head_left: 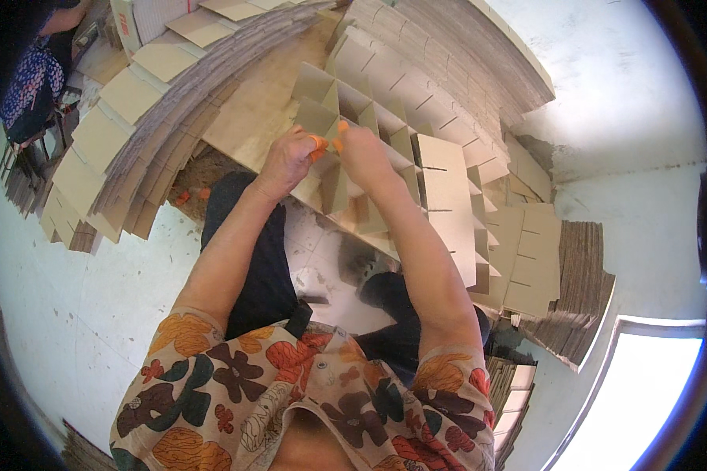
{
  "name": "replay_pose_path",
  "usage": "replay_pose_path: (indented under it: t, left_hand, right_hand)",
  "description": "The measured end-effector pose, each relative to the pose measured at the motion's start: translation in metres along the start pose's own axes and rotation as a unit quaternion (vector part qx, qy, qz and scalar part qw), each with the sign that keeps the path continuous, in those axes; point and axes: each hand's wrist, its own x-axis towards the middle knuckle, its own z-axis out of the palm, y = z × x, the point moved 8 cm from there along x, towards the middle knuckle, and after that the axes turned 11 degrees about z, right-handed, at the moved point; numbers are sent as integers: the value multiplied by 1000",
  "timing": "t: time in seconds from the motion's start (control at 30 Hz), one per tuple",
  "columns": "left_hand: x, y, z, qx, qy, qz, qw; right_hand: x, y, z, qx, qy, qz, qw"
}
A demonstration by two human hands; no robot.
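A cardboard divider grid [386,119] of interlocked strips, with open square cells, stands in front of me on a pale board. My left hand [292,159] is closed in a pinch at the grid's near left part, its fingertips on a cardboard strip. Close beside it, my right hand [361,157] also pinches at the grid, knuckles bent. Orange coverings wrap some fingers on both hands. The exact grip points are partly hidden by the fingers. A flat slotted cardboard strip [445,188] lies against the grid's right side, next to my right forearm.
Tall stacks of slotted cardboard [440,55] rise behind the grid. A long fanned row of cardboard pieces [137,118] curves along the left. More slotted sheets [530,251] are piled at the right. Another person's patterned clothing [31,86] shows at the far upper left.
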Motion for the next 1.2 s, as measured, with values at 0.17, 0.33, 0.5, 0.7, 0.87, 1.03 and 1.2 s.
replay_pose_path:
  t: [0.17, 0.33, 0.5, 0.7, 0.87, 1.03, 1.2]
  left_hand:
    - [2, 5, -1, 30, -19, 4, 999]
    - [12, 32, -4, 78, -96, 46, 991]
    - [31, 35, 34, 68, -228, 69, 969]
    - [89, 9, 95, 56, -292, 79, 952]
    - [118, -10, 144, 47, -345, 110, 931]
    - [133, -21, 189, 35, -432, 120, 893]
    - [132, -37, 206, -43, -466, 12, 884]
  right_hand:
    - [-2, -17, -27, -63, -56, 23, 996]
    - [-38, 68, -103, 9, 204, 104, 973]
    - [-138, 213, -137, -101, 215, 205, 949]
    - [-199, 239, -136, 26, 80, 333, 939]
    - [-195, 248, -137, 146, 84, 316, 934]
    - [-232, 297, -171, 260, 170, 486, 817]
    - [-287, 346, -197, 295, 396, 479, 726]
